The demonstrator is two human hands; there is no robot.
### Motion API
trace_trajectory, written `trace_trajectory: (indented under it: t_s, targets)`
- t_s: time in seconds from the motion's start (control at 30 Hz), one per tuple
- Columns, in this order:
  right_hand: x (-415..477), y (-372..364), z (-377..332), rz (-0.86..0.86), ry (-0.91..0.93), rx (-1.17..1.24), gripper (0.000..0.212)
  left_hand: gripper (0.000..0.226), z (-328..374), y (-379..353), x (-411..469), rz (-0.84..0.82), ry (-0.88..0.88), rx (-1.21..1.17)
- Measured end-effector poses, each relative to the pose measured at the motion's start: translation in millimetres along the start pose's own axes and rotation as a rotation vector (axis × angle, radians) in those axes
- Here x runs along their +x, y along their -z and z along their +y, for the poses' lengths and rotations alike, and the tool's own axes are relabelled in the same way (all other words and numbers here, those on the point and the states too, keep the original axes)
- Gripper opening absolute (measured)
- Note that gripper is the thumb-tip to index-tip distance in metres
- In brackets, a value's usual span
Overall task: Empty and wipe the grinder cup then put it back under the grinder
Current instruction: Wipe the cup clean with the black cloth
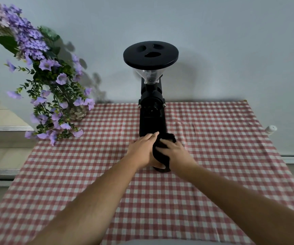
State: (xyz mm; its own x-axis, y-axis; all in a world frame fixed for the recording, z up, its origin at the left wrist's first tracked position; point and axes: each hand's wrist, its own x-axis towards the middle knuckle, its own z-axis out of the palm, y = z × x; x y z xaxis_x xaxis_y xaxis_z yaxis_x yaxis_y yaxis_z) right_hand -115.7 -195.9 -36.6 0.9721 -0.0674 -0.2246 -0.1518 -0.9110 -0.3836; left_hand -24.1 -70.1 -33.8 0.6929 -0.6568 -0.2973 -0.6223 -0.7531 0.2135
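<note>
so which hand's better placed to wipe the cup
Right. The right hand lies on top of the black cup, free to rub, while the left hand wraps its side, steadying it.

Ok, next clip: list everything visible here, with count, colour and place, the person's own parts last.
Grinder: one, black with clear hopper, back centre of the table.
Grinder cup: one, black, in front of the grinder, between both hands.
Tablecloth: one, red-and-white check, covering the table.
Flowers: one bunch, purple with green leaves, back left.
Small bottle: one, white, beyond the cloth's right edge.
Left hand: bare, on the cup.
Right hand: bare, on the cup.
</note>
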Motion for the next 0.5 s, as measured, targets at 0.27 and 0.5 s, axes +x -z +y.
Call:
trace_trajectory:
  t_s: [0.27,0.5]
  targets:
    - [-29,-14,30,0.048,0.24,0.082,0.07,0.125,-3,-2,1,0.015,-0.015,-0.002]
    - [-27,30,52,-0.144,0.1,-0.176,0.052,0.129,-2,-1,-2,0.0,-0.01,0.012]
